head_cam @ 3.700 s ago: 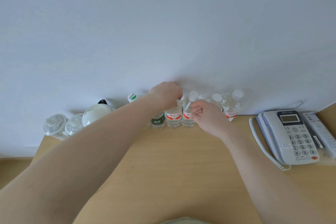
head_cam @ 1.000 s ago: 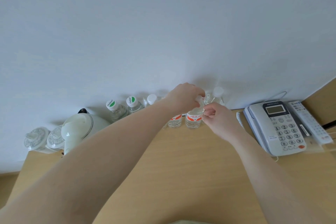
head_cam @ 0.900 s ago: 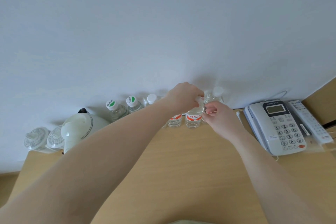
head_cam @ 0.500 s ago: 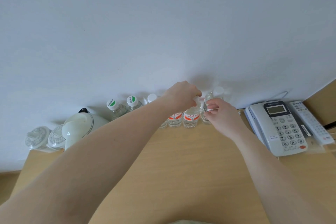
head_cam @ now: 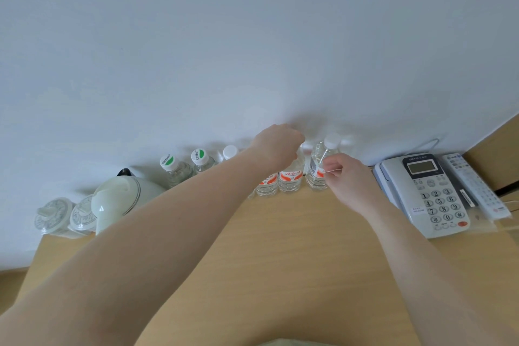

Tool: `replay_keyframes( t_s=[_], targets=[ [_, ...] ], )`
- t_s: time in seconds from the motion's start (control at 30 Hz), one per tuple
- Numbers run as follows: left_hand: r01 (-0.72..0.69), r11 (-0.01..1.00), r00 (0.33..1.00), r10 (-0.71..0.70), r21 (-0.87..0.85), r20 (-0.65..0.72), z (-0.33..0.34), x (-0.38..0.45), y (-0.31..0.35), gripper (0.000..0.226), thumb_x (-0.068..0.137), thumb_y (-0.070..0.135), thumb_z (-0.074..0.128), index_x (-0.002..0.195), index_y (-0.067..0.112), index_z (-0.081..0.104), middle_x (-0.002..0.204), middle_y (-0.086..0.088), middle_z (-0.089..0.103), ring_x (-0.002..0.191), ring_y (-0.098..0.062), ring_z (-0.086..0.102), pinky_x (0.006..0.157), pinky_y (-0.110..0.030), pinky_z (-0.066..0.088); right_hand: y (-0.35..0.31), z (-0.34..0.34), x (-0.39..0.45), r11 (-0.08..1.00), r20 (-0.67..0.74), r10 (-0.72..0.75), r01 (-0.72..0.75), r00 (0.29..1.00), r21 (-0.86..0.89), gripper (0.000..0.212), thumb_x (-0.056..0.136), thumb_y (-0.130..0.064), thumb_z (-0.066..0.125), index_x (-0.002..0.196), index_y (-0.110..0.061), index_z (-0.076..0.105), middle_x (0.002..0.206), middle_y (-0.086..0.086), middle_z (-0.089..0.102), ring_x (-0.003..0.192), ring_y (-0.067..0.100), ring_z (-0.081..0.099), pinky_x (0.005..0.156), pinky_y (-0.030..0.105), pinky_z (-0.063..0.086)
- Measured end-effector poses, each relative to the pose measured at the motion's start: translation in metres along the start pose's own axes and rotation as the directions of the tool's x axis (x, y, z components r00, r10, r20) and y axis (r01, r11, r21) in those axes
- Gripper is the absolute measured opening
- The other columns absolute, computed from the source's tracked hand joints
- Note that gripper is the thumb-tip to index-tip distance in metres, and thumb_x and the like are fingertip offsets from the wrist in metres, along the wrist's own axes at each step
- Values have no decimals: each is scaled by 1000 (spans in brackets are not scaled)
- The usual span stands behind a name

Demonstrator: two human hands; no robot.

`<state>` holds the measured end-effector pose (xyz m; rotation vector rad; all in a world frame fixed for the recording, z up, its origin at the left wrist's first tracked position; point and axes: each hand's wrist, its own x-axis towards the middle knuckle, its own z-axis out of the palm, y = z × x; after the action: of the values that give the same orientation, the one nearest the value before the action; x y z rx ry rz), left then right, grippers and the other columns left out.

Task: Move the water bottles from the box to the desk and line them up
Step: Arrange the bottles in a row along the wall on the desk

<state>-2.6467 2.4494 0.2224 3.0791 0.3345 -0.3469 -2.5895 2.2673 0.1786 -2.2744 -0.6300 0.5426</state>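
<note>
It looks like a hotel room or office: a wooden desk (head_cam: 280, 275) against a white wall carries a phone (head_cam: 427, 194), kettle (head_cam: 120, 199) and remote (head_cam: 474, 182).

Forearm blocking part of the bottle row
The left forearm (head_cam: 174, 222) is hiding most of one white-capped water bottle (head_cam: 230, 151); the left hand (head_cam: 276, 146) is covering another bottle's cap.

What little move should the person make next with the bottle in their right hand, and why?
Probably slide that rightmost bottle left against the red-labelled bottle under the left hand. The right hand pinches it at the label, and a small gap separates it from the row along the wall.
</note>
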Motion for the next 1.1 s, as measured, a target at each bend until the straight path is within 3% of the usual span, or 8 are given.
replay_keyframes(
  t_s=[0.2,0.33,0.53,0.7,0.9,1.1],
  targets=[
    [-18,998,998,22,67,-66,-13,-3,13,32,102,27,56,133,17,58,125,-5,61,111,-31,62,74,-34,42,6,1,0,1000,2,21,-21,1000,3,34,96,-2,48,119,-19,65,119,0,68,109,19,63,89,32,49],
    [-63,998,991,65,23,-118,-18,3,26,41,102,33,58,140,20,49,129,-4,59,110,-31,62,75,-34,41,9,-2,2,1000,6,25,-25,1000,-5,31,96,-4,50,119,-18,66,115,-2,67,105,16,61,79,26,42],
    [-114,993,991,111,-38,-69,-20,19,49,44,101,30,58,143,22,45,127,-7,55,105,-32,62,76,-36,43,15,-11,4,1000,14,31,-31,999,2,32,96,-5,47,119,-19,64,110,-5,64,101,14,59,83,28,43],
    [-127,991,991,128,34,-33,-18,32,60,37,102,24,57,138,17,51,123,-7,56,105,-31,62,72,-34,39,21,-14,7,999,-7,52,-52,999,14,31,96,-5,49,120,-19,64,111,-5,67,97,9,57,81,23,39],
    [-100,995,995,100,-9,23,-18,41,63,35,99,3,52,132,12,58,125,-7,56,110,-29,60,74,-33,41,27,-21,9,995,-22,94,-94,995,20,30,96,-8,48,120,-19,63,111,-6,65,94,11,56,63,11,35],
    [-96,994,994,94,50,52,-22,41,62,34,99,3,53,131,10,61,124,-9,56,110,-30,59,73,-33,43,23,-23,16,994,-24,109,-108,994,24,30,96,-10,51,123,-17,61,117,-2,66,96,14,56,69,24,38]
  ],
)
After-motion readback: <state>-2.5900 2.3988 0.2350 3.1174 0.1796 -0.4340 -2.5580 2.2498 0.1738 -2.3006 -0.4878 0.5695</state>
